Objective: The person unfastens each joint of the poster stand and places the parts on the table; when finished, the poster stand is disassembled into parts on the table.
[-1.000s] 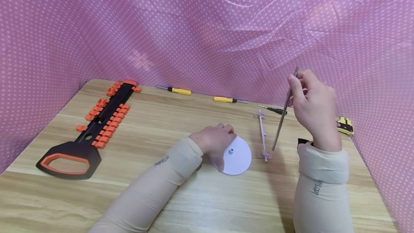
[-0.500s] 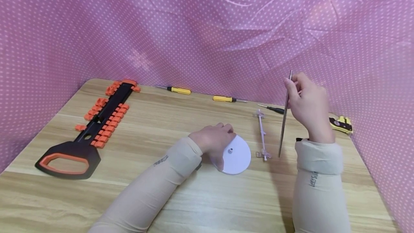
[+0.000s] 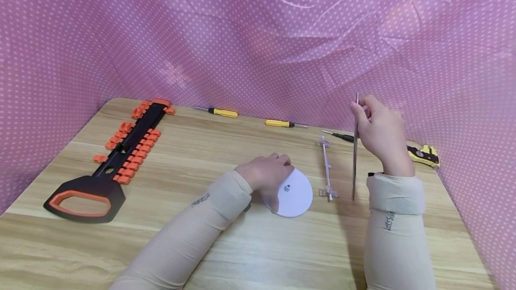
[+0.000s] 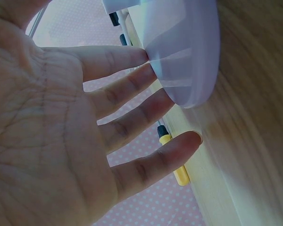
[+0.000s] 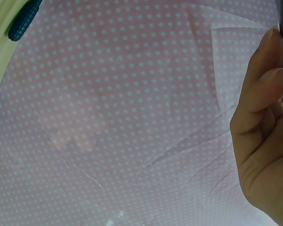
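My left hand (image 3: 268, 176) lies over the left edge of a round white disc (image 3: 298, 194) with a short stub at its centre. In the left wrist view its fingers (image 4: 132, 115) are spread and nearly straight, several tips touching the disc's rim (image 4: 203, 61) and the little finger apart from it. My right hand (image 3: 380, 131) pinches a thin metal rod (image 3: 354, 160) near its top between thumb and fingers. The rod hangs nearly upright, its lower end close over the table. Between disc and rod lies a thin white bar (image 3: 327, 167) with clear clips at both ends.
A black and orange rack (image 3: 110, 167) with orange clips lies at the left. Along the back edge are two yellow-handled screwdrivers (image 3: 225, 113) and a black screwdriver (image 3: 342, 137). A yellow and black tool (image 3: 424, 155) sits at the right. Pink dotted cloth (image 3: 258, 35) surrounds the table.
The right hand has moved slightly left and down, and the rod has swung from a slant to nearly upright, its lower end moving right. The left hand and disc have stayed put.
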Tool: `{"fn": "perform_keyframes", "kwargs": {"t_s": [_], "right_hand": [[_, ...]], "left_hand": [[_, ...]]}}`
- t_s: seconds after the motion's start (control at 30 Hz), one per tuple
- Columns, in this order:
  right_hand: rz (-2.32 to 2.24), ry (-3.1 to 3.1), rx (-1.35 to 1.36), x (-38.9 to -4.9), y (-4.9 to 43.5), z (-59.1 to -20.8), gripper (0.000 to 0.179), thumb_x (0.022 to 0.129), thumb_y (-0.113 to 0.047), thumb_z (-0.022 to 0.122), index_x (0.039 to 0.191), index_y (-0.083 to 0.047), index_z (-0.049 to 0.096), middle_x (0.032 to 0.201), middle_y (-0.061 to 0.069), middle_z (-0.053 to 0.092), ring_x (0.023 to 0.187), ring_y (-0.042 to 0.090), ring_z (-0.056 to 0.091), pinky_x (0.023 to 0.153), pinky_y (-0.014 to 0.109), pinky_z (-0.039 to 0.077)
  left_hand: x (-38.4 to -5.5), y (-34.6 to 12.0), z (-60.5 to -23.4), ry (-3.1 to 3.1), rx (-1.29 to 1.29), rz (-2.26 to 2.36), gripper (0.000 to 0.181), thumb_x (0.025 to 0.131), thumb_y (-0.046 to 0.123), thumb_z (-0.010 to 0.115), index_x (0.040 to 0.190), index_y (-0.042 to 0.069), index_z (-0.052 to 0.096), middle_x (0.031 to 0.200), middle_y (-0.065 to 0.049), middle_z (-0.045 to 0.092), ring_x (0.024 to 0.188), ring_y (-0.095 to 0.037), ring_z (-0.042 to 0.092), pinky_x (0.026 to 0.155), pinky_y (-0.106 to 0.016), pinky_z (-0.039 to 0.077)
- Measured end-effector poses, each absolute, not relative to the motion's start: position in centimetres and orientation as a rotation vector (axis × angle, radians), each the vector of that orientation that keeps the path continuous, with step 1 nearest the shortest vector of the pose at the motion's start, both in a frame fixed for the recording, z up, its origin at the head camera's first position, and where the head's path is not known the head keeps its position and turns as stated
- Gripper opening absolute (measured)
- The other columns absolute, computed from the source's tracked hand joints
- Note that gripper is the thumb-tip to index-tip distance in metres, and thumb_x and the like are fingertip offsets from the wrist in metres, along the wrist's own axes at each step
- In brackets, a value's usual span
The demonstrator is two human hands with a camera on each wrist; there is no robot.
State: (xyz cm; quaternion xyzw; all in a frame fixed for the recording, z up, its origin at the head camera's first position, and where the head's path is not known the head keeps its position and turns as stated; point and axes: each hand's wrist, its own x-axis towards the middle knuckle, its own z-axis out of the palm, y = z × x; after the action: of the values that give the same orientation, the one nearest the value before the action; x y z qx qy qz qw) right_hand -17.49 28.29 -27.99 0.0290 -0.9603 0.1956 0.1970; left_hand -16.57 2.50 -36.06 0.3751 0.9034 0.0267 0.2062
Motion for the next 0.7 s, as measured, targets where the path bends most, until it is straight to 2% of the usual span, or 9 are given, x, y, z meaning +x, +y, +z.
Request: {"fn": "perform_keyframes", "kwargs": {"t_s": [0.27,0.4,0.47,0.6,0.7], "right_hand": [[0.591,-2.735,0.051,-18.0,28.5,-28.4,0.039,0.113,-0.044,0.047,0.115,-0.009,0.065,0.081,0.009,0.071,0.075,0.034,0.067,0.066,0.042,0.044],[0.609,-2.748,0.05,-18.1,28.5,-28.5,0.035,0.113,-0.038,0.05,0.119,-0.006,0.063,0.087,0.013,0.075,0.076,0.034,0.071,0.076,0.05,0.049],[0.626,-2.762,0.048,-18.1,28.5,-28.6,0.034,0.112,-0.036,0.052,0.12,-0.004,0.061,0.091,0.015,0.076,0.07,0.027,0.072,0.079,0.052,0.051],[0.662,-2.792,0.036,-18.2,28.5,-28.8,0.035,0.112,-0.033,0.054,0.124,-0.001,0.058,0.097,0.017,0.077,0.058,0.009,0.067,0.076,0.046,0.053],[0.679,-2.807,0.031,-18.4,28.6,-29.0,0.036,0.112,-0.032,0.055,0.127,0.001,0.057,0.101,0.019,0.077,0.058,0.006,0.066,0.076,0.044,0.054]], "left_hand": [[-16.6,2.5,-36.1,2.516,1.04,0.075,0.11,0.07,0.041,0.099,0.161,0.014,0.045,0.165,-0.003,0.041,0.143,-0.022,0.045,0.118,-0.04,0.047],[-16.6,2.5,-36.1,2.518,1.039,0.076,0.11,0.07,0.041,0.1,0.161,0.014,0.045,0.165,-0.003,0.041,0.143,-0.022,0.045,0.118,-0.04,0.047],[-16.6,2.5,-36.1,2.517,1.037,0.075,0.11,0.07,0.041,0.1,0.161,0.014,0.045,0.165,-0.003,0.04,0.144,-0.022,0.045,0.118,-0.04,0.047],[-16.6,2.5,-36.1,2.513,1.028,0.074,0.11,0.071,0.041,0.099,0.162,0.014,0.044,0.166,-0.003,0.04,0.145,-0.022,0.044,0.118,-0.04,0.046],[-16.6,2.5,-36.1,2.513,1.025,0.075,0.11,0.071,0.041,0.099,0.162,0.014,0.044,0.165,-0.003,0.04,0.144,-0.022,0.044,0.118,-0.04,0.046]]}}
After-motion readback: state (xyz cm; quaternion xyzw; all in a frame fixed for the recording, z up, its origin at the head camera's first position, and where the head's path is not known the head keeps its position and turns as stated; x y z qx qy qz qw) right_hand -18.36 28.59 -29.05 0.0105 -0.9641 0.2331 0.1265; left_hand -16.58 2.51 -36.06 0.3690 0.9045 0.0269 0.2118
